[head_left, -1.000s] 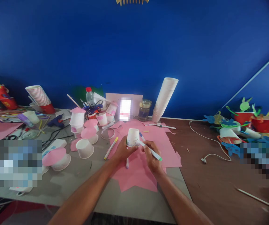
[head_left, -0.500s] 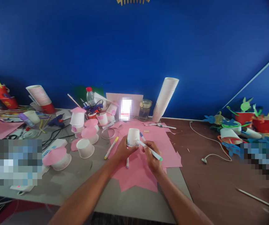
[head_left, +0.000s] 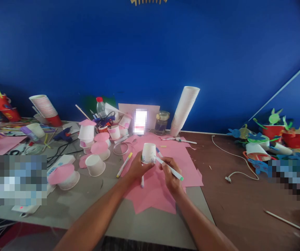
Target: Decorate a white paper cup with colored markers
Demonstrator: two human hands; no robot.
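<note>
My left hand (head_left: 138,167) is shut around a white paper cup (head_left: 148,153), which has small drawn marks on its side and stands upside down. My right hand (head_left: 171,173) grips a white marker pen (head_left: 170,168) with a green end, its tip at the cup's right side. Both hands are above a large pink paper sheet (head_left: 152,195) with jagged edges. On that sheet lie a yellow-capped marker (head_left: 124,165) and a white marker (head_left: 141,181), the latter partly hidden by my left hand.
Upturned paper cups, some with pink paper tops, stand left of the sheet on the grey table (head_left: 150,223). Behind are a tall white cup stack (head_left: 183,109), a jar and a bottle. A brown table with a white cable and red cup crafts lies right.
The hands and cup have hardly moved. The marker has tilted slightly, its green end swinging a little to the right.
</note>
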